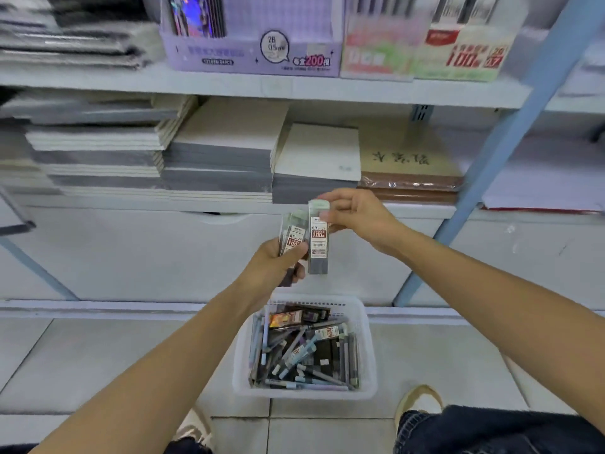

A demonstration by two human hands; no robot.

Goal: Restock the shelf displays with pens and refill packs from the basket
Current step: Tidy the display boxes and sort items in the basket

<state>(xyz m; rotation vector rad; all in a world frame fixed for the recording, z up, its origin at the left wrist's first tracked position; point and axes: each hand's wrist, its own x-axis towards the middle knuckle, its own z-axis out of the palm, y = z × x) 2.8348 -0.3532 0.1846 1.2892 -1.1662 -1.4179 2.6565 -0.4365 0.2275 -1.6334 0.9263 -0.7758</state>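
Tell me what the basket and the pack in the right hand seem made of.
Basket: probably plastic, milky white and slightly see-through, with a slotted rim. Pack, pinched at its top by the right hand: seemingly clear glossy plastic with a printed, paper-like label; dark contents visible inside.

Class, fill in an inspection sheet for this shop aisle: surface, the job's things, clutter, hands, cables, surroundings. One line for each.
Surface: tiled floor; the white basket stands on it.
Job's things: the basket holds loose pens and packs; one 0.7 refill pack is held upright above it, with a bundle of packs beside it.
Clutter: nothing seen.
Hands: right hand pinches the top of the 0.7 refill pack; left hand grips the bundle of packs.
Cables: nothing seen.
Surroundings: notebook stacks on the middle shelf; purple display box and red-green display box above; blue upright.
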